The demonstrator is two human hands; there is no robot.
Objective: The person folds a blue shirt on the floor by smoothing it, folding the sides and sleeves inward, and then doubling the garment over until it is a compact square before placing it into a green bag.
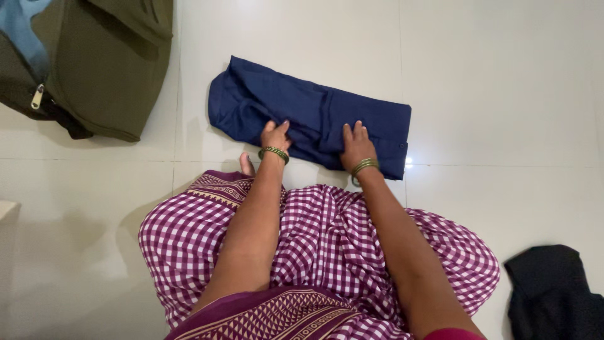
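A dark blue garment [314, 113] lies folded into a long strip on the white tiled floor in front of me. My left hand [275, 135] rests flat on its near edge, left of the middle, fingers spread. My right hand [357, 143] presses flat on the near edge just to the right, fingers apart. Both wrists carry green bangles. Neither hand grips the cloth; both lie on top of it. My lap is covered by purple and white checked fabric [327, 245].
An olive green bag [100, 63] with a zip lies at the top left. A black cloth [553, 289] sits crumpled at the lower right. A toe [246, 165] shows beside my left wrist.
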